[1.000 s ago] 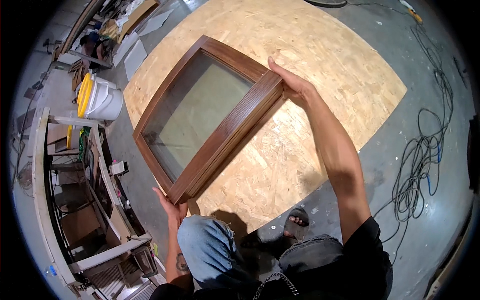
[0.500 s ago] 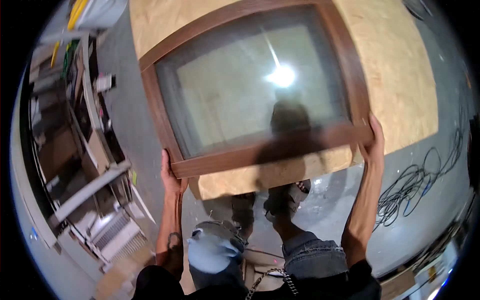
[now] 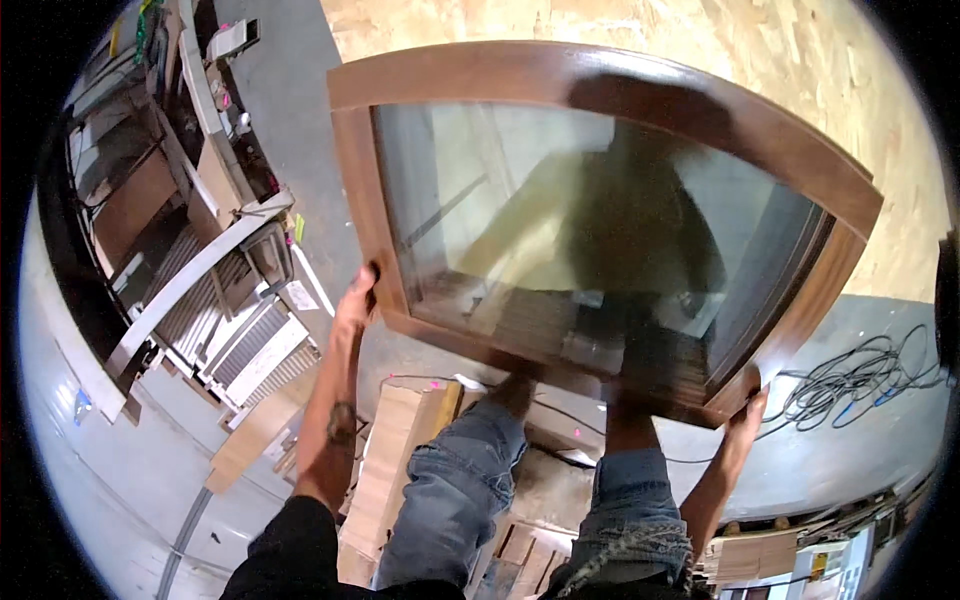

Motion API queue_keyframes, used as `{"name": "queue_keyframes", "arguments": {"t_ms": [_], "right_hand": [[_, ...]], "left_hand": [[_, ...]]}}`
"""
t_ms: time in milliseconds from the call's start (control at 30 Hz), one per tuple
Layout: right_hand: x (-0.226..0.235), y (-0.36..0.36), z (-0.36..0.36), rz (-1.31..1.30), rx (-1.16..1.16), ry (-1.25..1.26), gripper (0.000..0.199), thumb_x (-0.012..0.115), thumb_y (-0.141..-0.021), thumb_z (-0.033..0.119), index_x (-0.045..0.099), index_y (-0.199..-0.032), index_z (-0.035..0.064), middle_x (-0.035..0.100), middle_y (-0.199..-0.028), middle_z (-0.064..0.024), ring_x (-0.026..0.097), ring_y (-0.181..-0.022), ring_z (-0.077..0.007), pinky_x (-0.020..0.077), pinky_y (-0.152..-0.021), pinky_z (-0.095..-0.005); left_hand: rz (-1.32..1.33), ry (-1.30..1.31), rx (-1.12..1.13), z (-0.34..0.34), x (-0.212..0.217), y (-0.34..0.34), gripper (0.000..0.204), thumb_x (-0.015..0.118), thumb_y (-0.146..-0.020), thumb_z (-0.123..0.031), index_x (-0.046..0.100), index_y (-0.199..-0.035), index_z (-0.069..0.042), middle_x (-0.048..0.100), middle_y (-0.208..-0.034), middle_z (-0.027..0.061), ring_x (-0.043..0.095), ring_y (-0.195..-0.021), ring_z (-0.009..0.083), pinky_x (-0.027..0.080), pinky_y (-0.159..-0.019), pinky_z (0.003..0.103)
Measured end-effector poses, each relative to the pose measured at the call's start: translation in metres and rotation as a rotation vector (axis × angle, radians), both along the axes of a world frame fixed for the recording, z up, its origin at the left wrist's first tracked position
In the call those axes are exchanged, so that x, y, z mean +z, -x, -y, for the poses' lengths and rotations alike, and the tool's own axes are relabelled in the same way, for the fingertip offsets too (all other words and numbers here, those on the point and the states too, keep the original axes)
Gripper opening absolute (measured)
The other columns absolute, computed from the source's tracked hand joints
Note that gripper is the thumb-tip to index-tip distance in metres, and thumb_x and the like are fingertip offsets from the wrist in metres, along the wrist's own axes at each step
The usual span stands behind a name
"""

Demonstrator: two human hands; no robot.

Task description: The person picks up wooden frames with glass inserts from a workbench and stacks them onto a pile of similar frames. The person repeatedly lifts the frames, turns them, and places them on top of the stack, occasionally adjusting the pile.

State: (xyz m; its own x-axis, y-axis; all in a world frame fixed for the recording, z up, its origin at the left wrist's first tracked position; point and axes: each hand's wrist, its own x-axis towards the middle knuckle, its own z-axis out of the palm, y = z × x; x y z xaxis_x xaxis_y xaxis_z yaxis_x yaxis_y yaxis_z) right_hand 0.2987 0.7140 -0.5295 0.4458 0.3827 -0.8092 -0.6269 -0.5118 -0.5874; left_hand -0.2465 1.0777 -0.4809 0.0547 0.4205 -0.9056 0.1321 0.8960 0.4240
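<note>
I hold a brown wooden window sash (image 3: 560, 72) with a glass pane (image 3: 480, 215) between both hands. My left hand (image 3: 357, 298) grips the frame's left side near its lower corner. At the near right corner my right hand (image 3: 745, 415) is closed on the frame, its fingers partly hidden beneath. The sash is tilted, with its far edge over a pale plywood board (image 3: 780, 60). Dark shapes and light patches reflect in the glass, and my legs show below the near rail.
A coiled black cable (image 3: 850, 385) lies on the grey floor at right. On the left stands a cart-like frame (image 3: 215, 260) full of scrap boards and parts. Wooden pieces (image 3: 400, 450) lie near my left leg, with stacked boards (image 3: 750, 555) at the lower right.
The sash has come off its place above the plywood, nearer to me, and turned so its right side drops lower. My view has shifted, and both hands keep their hold.
</note>
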Motion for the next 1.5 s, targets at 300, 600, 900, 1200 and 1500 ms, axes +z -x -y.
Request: {"name": "queue_keyframes", "arguments": {"t_ms": [300, 600, 900, 1200, 1500], "right_hand": [[0.001, 0.026, -0.087, -0.181, 0.019, -0.187, 0.085, 0.065, -0.077, 0.049, 0.035, -0.134, -0.0067, 0.048, -0.129, -0.0151, 0.047, -0.118, -0.0271, 0.0357, -0.101, -0.0375], [0.128, 0.048, -0.138, -0.333, -0.089, -0.237, 0.074, 0.068, -0.073, 0.038, 0.041, -0.128, -0.0039, 0.054, -0.117, -0.0121, 0.056, -0.101, -0.0227, 0.0459, -0.088, -0.0327], [0.265, -0.006, -0.219, -0.442, -0.183, -0.005, 0.042, 0.063, -0.083, 0.036, 0.059, -0.111, 0.0048, 0.063, -0.102, -0.0051, 0.059, -0.091, -0.0163, 0.0480, -0.080, -0.0285], [0.275, -0.079, -0.319, -0.530, 0.213, 0.464, 0.070, 0.064, -0.068, 0.058, 0.055, -0.119, 0.0116, 0.056, -0.117, -0.0134, 0.054, -0.101, -0.0326, 0.0443, -0.076, -0.0555], [0.205, -0.097, -0.282, -0.452, 0.096, 0.221, 0.058, 0.061, -0.080, 0.052, 0.055, -0.122, 0.0117, 0.060, -0.115, -0.0086, 0.059, -0.098, -0.0284, 0.0493, -0.083, -0.0457]], "left_hand": [[0.016, -0.038, 0.133, -0.008, 0.008, -0.053, 0.098, 0.040, -0.076, -0.076, 0.024, -0.143, -0.006, 0.038, -0.140, 0.0120, 0.041, -0.125, 0.0290, 0.041, -0.099, 0.045], [-0.218, 0.061, -0.115, -0.030, 0.102, -0.067, 0.095, 0.036, -0.082, -0.074, 0.016, -0.147, -0.009, 0.023, -0.149, 0.0091, 0.028, -0.135, 0.0247, 0.029, -0.107, 0.041], [-0.185, 0.405, -0.343, -0.109, 0.216, -0.125, 0.096, 0.053, -0.070, -0.077, 0.043, -0.135, -0.008, 0.051, -0.130, 0.0109, 0.054, -0.110, 0.0244, 0.043, -0.092, 0.041], [-0.264, 0.660, -0.489, -0.208, 0.239, -0.183, 0.089, 0.048, -0.074, -0.076, 0.046, -0.131, -0.008, 0.051, -0.130, 0.0148, 0.052, -0.111, 0.0314, 0.039, -0.090, 0.057], [0.101, 0.306, -0.037, -0.166, 0.222, -0.165, 0.088, 0.050, -0.076, -0.073, 0.046, -0.132, -0.005, 0.050, -0.131, 0.0115, 0.051, -0.114, 0.0234, 0.043, -0.094, 0.038]]}}
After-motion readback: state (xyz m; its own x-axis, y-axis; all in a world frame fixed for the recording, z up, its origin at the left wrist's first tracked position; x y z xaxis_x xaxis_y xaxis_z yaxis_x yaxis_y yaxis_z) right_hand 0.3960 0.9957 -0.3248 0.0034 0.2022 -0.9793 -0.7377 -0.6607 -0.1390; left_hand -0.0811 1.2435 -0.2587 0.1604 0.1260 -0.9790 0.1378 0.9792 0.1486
